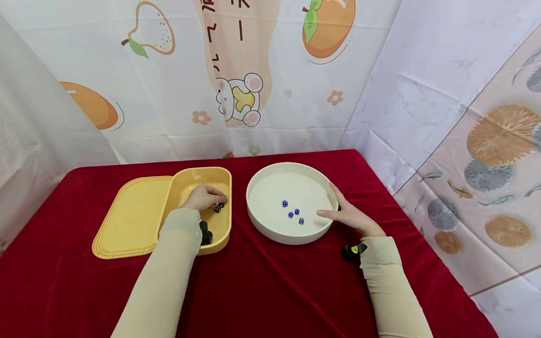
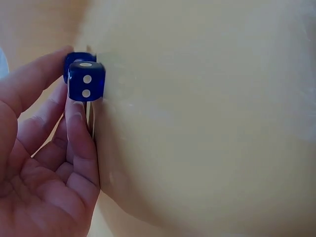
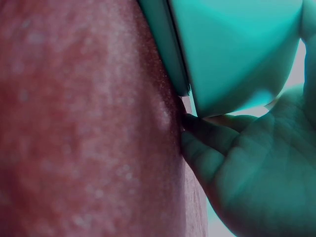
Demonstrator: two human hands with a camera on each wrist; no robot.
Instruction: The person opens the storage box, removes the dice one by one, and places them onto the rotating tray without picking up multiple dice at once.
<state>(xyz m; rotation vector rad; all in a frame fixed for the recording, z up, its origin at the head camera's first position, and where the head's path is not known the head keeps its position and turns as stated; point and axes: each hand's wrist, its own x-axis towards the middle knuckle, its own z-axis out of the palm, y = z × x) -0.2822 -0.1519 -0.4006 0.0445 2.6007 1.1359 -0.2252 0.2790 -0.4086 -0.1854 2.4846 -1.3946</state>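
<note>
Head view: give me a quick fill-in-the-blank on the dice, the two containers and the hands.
The white bowl holds ____ blue dice.
The left hand reaches into the ____ box.
The right hand rests on the bowl's ____.
The table is covered by a ____ cloth.

Missing words: four; yellow; rim; red

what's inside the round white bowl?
Four small blue dice lie loose on the floor of the round white bowl. The right hand covers part of its right rim.

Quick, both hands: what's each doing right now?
Left hand: pinching a small blue die inside the yellow plastic box.
Right hand: open, resting against the round white bowl.
</note>
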